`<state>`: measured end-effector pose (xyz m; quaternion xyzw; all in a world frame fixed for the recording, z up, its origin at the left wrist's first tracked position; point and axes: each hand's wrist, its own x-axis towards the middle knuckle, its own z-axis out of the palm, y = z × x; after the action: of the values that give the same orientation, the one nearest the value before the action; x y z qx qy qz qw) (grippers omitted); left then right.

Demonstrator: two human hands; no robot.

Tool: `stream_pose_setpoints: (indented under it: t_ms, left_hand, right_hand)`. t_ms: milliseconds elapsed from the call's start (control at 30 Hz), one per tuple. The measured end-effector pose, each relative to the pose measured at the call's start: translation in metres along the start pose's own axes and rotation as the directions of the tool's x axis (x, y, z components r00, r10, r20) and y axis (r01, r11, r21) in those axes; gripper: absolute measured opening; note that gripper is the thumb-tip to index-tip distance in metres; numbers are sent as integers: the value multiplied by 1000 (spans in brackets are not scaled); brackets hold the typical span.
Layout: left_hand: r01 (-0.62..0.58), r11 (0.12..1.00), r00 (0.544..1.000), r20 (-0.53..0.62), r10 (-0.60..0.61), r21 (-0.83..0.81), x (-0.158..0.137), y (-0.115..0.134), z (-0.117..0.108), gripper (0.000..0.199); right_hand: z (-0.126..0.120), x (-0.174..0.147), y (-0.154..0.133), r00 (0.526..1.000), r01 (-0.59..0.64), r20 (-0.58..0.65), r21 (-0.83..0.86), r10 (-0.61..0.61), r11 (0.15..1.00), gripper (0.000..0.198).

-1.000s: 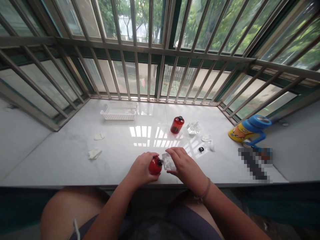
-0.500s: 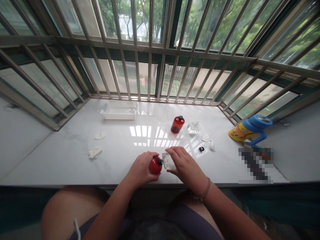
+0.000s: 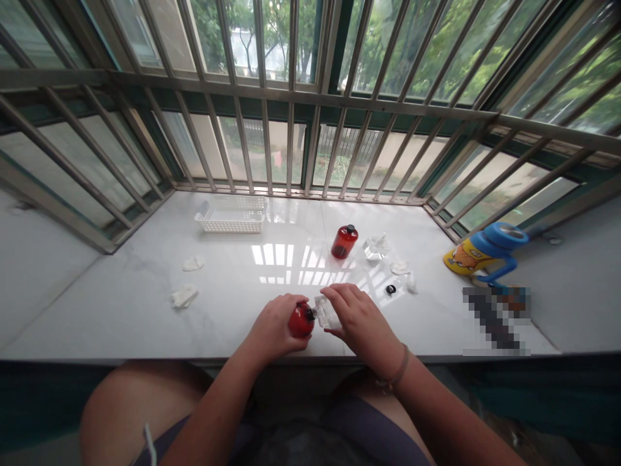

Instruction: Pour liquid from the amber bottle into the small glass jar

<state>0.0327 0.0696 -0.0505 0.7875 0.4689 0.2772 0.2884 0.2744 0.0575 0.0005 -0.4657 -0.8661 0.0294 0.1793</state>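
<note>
My left hand (image 3: pixel 272 327) grips a small red bottle (image 3: pixel 301 321) tipped on its side, with its black neck pointing right. My right hand (image 3: pixel 359 320) holds a small clear bottle (image 3: pixel 325 312) right against that neck. Both hands rest near the front edge of the white marble sill (image 3: pixel 145 310). A second red bottle (image 3: pixel 344 241) with a black cap stands upright farther back. A loose black cap (image 3: pixel 391 289) lies to the right of my right hand.
A white slotted basket (image 3: pixel 231 215) sits at the back left. A clear container (image 3: pixel 376 247) and white cotton pads (image 3: pixel 400 267) lie at the right, more pads (image 3: pixel 184 296) at the left. A yellow and blue cup (image 3: pixel 485 251) lies at the far right. Metal window bars enclose the sill.
Almost nothing differs: both hands keep the two bottles together, shifting very slightly.
</note>
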Motion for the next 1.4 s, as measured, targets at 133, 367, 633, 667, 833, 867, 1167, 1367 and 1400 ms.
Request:
stream_pose_setpoints:
  t_ms: [133, 367, 633, 667, 833, 867, 1167, 1367, 1400]
  left_hand:
    - [9, 1000, 1000, 6, -9, -1, 0, 1, -1, 68]
    - [5, 1000, 1000, 2, -5, -8, 0, 0, 0, 68]
    - [8, 1000, 1000, 13, -8, -18, 0, -1, 0, 68]
    - [9, 1000, 1000, 13, -9, -18, 0, -1, 0, 68]
    - [11, 1000, 1000, 6, -11, -18, 0, -2, 1, 68]
    - [11, 1000, 1000, 5, -11, -19, 0, -2, 1, 68]
    - [21, 1000, 1000, 7, -21, -21, 0, -2, -1, 70]
    - [18, 1000, 1000, 6, -18, -25, 0, -2, -1, 69]
    - [18, 999, 1000, 7, -17, -28, 0, -2, -1, 69]
  right_hand:
    - [1, 1, 1, 1000, 1, 5, -15, -1, 1000, 89]
    - [0, 1, 1, 1000, 5, 8, -29, -4, 1000, 88]
    - [-1, 1, 2, 1000, 10, 6, -42, -10, 999, 85]
    - [-1, 0, 2, 1000, 14, 4, -48, -14, 999, 85]
    - [-2, 0, 2, 1000, 21, 0, -86, -21, 996, 83]
    - [-2, 0, 2, 1000, 21, 0, -90, -21, 996, 83]
    - [-3, 1, 3, 999, 39, -28, -111, -43, 993, 80]
    - [-3, 2, 3, 997, 57, -36, -135, -63, 989, 74]
    - [-3, 2, 3, 997, 60, -37, -138, -66, 989, 73]
